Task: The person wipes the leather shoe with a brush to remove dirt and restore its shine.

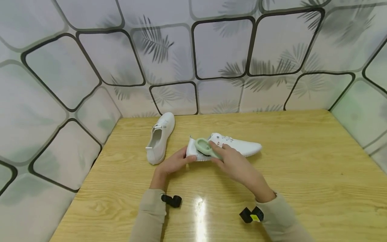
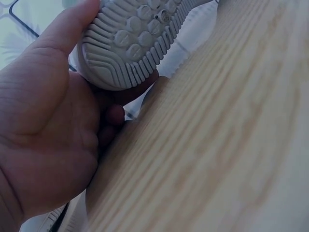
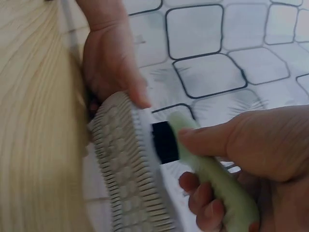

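A white lace-up shoe (image 1: 242, 147) lies with its toe to the right in the head view. My left hand (image 1: 176, 162) grips it at the heel, thumb by the edge of the ridged sole (image 2: 140, 38). In my right hand (image 1: 234, 164) is a pale green brush (image 3: 219, 186), held by its handle. Its dark bristles (image 3: 165, 142) touch the side of the shoe near the heel, as the right wrist view shows. Part of the brush handle is hidden under my right fingers in the head view.
A second white shoe (image 1: 160, 139) rests on the wooden table (image 1: 302, 174) to the left, toe pointing away. Behind the table rises a patterned wall covering (image 1: 223, 50) with dark outlines and leaf prints. Black wrist devices (image 1: 172, 200) sit on both sleeves.
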Action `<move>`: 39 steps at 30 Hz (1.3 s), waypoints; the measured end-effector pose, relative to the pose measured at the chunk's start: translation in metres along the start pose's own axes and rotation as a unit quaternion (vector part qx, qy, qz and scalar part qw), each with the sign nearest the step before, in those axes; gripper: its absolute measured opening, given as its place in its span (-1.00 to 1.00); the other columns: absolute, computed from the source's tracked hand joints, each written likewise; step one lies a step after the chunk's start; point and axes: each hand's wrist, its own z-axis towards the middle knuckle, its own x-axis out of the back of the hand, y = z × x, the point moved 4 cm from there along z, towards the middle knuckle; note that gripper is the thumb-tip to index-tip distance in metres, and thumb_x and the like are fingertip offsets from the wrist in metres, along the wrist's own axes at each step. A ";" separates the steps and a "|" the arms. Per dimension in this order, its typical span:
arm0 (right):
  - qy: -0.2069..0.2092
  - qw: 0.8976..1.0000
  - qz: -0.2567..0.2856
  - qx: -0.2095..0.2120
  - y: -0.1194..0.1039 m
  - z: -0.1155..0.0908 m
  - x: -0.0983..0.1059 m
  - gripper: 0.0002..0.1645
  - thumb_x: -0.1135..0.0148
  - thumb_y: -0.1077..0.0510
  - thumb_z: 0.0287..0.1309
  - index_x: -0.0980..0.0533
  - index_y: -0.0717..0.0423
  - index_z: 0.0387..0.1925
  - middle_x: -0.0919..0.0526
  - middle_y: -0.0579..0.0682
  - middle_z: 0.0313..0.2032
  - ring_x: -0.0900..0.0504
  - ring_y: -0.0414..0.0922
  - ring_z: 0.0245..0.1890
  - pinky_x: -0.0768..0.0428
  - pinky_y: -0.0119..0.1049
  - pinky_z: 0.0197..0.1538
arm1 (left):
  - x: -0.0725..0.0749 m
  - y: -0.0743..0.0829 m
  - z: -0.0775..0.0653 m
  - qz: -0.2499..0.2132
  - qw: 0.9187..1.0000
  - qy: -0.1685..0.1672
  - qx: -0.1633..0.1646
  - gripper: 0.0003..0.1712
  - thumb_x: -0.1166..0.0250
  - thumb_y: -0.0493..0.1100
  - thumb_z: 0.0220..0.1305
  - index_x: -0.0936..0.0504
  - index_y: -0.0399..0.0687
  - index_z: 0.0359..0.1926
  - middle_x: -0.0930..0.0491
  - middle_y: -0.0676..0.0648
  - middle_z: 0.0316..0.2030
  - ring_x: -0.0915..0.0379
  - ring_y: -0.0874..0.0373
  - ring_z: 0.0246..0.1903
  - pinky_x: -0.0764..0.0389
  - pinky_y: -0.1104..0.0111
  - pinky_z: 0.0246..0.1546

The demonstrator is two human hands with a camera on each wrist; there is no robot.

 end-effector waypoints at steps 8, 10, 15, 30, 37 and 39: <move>0.002 0.999 -0.028 -0.029 -0.001 -0.004 0.006 -0.28 -0.15 0.10 0.42 -0.17 0.11 0.50 -0.54 0.27 -0.08 -0.48 -0.09 -0.39 -0.51 -0.22 -0.34 | -0.001 0.002 0.000 -0.007 1.000 -0.003 -0.003 -0.34 -0.11 -0.02 0.51 -0.16 -0.18 0.47 -0.38 -0.16 0.26 -0.31 0.11 0.18 -0.31 0.21 0.26; 0.000 0.999 -0.031 -0.028 -0.004 -0.002 0.002 -0.28 -0.13 0.08 0.44 -0.14 0.10 0.51 -0.52 0.31 -0.02 -0.50 -0.08 -0.38 -0.53 -0.20 -0.32 | -0.001 0.001 0.000 -0.010 1.000 -0.003 -0.001 -0.36 -0.10 -0.03 0.51 -0.16 -0.18 0.46 -0.40 -0.17 0.24 -0.32 0.10 0.16 -0.32 0.20 0.24; -0.007 0.998 -0.048 -0.041 -0.008 -0.006 0.004 -0.28 -0.15 0.09 0.42 -0.17 0.11 0.50 -0.54 0.29 -0.05 -0.48 -0.11 -0.44 -0.50 -0.25 -0.40 | -0.002 0.001 0.001 -0.013 1.000 -0.010 -0.005 -0.38 -0.11 -0.08 0.51 -0.18 -0.15 0.46 -0.39 -0.17 0.25 -0.32 0.08 0.18 -0.32 0.17 0.26; 0.019 0.999 -0.036 -0.036 -0.005 -0.007 0.008 -0.33 -0.13 0.14 0.42 -0.22 0.18 0.47 -0.55 0.25 -0.18 -0.42 -0.10 -0.50 -0.43 -0.27 -0.47 | 0.001 0.001 -0.002 0.000 1.000 -0.012 -0.002 -0.33 -0.09 -0.01 0.52 -0.13 -0.17 0.48 -0.33 -0.18 0.31 -0.26 0.08 0.24 -0.26 0.19 0.31; 0.003 1.000 -0.012 -0.020 -0.005 -0.005 0.004 -0.30 -0.15 0.13 0.40 -0.21 0.17 0.47 -0.56 0.25 -0.15 -0.43 -0.11 -0.45 -0.47 -0.27 -0.40 | 0.000 0.002 -0.001 -0.006 1.000 -0.012 -0.005 -0.39 -0.09 -0.06 0.53 -0.17 -0.15 0.46 -0.38 -0.17 0.26 -0.31 0.07 0.19 -0.31 0.17 0.27; 0.006 1.000 -0.017 -0.026 -0.004 -0.007 0.007 -0.31 -0.17 0.15 0.39 -0.23 0.18 0.46 -0.57 0.25 -0.16 -0.43 -0.10 -0.45 -0.46 -0.26 -0.42 | 0.000 0.001 0.000 -0.003 1.000 -0.012 -0.005 -0.37 -0.09 -0.05 0.52 -0.16 -0.14 0.47 -0.36 -0.15 0.29 -0.29 0.09 0.23 -0.28 0.17 0.30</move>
